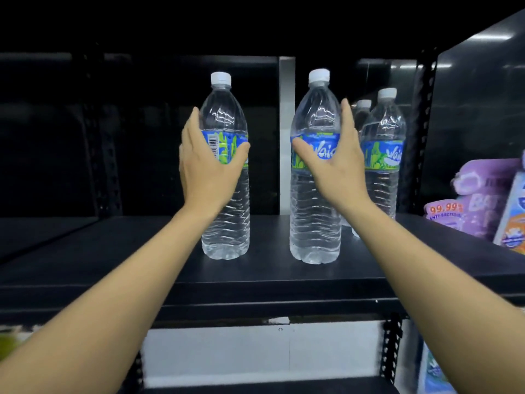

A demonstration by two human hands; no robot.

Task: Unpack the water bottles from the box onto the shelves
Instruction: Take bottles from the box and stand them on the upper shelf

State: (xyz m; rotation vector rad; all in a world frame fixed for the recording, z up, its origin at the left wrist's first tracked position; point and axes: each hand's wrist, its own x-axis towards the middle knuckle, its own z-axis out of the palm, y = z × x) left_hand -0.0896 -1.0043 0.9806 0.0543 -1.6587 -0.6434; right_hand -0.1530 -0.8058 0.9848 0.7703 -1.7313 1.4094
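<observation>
— What do the hands do at the shelf [255, 268]?

— Both arms reach forward over the black shelf. The left hand [208, 166] is wrapped around the left bottle [225, 194] at its label: the fingers lie on the left side, the thumb presses on the front of the label. So this hand grips the left bottle.

— And the right hand [336, 163]?

— It is at the right bottle [315, 200], also at the height of the label. The thumb touches the left part of the label, the fingers are stretched upward along the right side. The hand looks spread, so I cannot tell whether it holds the bottle firmly or only touches it.

— Where do the bottles stand?

— Both stand upright on the shelf, near its front edge, with a gap between them. They are clear, full of water, with white caps and blue-green labels.

— Are there other bottles?

— Yes, a third bottle [383, 155] stands upright behind and to the right of the right bottle, and a fourth bottle [362, 112] is behind that, mostly hidden; only its cap and shoulder show. At the far right of the shelf there are purple packs [468, 200]. The box is not visible.
</observation>
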